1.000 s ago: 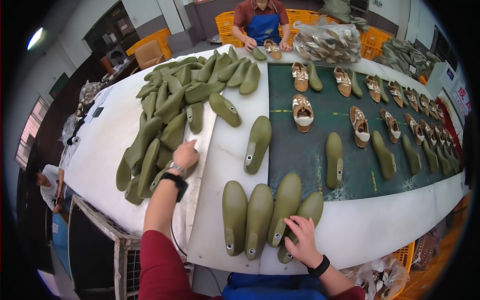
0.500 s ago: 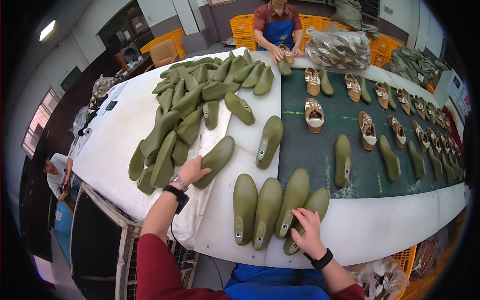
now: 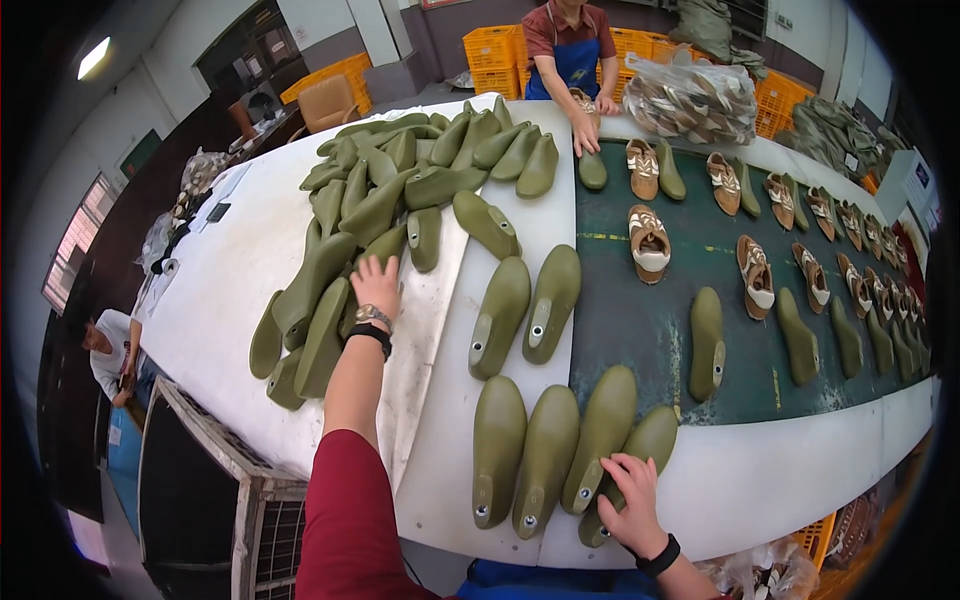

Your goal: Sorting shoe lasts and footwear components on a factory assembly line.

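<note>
My left hand reaches into the heap of green shoe lasts. Its fingers are spread on a shoe last at the heap's near right side. My right hand curls over the heel end of the rightmost last in a near row, fingers bent round it. Left of that hand, in the same row, lie a long last, a second last and a third last. Just beyond them, a pair lies side by side: a left last and a right last.
A green conveyor belt on the right carries rows of brown-and-white shoes and more lasts. Across the table a co-worker's hand touches a last. A plastic bag of shoes and yellow crates are behind.
The last my left hand held now lies beside another on the white tabletop. That hand has let go and moved up onto the heap. The co-worker's hand has reached forward. My right hand stays put.
</note>
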`<control>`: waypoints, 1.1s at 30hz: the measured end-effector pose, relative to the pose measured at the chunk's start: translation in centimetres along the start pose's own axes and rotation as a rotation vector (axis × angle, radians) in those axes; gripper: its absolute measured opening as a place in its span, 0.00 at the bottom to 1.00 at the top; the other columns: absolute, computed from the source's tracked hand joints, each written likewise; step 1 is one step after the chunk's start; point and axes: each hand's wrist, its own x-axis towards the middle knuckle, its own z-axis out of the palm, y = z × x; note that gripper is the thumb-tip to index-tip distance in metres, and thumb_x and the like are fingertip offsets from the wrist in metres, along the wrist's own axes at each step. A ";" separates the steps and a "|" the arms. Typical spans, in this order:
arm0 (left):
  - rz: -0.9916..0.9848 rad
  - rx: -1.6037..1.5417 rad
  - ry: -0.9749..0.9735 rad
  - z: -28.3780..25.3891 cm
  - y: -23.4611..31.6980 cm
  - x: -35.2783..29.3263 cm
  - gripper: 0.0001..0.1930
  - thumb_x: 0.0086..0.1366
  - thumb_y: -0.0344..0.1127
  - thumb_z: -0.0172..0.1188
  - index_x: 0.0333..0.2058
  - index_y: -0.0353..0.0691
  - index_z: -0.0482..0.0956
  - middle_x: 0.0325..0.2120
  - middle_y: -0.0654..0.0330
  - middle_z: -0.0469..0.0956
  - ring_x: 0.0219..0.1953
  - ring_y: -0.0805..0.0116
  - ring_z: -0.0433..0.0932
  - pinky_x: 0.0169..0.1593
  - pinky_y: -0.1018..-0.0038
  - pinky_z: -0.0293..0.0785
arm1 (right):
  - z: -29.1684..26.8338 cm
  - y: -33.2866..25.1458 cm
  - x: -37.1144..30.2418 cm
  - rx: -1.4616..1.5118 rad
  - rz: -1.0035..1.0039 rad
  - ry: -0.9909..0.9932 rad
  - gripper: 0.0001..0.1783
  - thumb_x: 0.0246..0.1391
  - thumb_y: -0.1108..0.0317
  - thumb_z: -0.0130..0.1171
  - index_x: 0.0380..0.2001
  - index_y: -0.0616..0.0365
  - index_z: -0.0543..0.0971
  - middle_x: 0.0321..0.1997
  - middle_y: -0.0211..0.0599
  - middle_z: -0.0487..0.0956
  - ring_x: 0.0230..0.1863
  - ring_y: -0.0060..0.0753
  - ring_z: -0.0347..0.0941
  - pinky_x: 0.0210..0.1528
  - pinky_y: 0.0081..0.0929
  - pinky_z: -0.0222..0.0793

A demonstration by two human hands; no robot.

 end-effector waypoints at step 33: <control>0.022 -0.482 -0.131 -1.0 3.8 7.9 0.29 0.58 0.43 0.56 0.58 0.48 0.62 0.34 0.39 0.75 0.39 0.45 0.77 0.44 0.56 0.74 | 0.8 0.1 1.0 -0.008 0.055 -0.012 0.30 0.37 0.69 0.60 0.50 0.50 0.73 0.51 0.41 0.67 0.55 0.47 0.62 0.62 0.58 0.43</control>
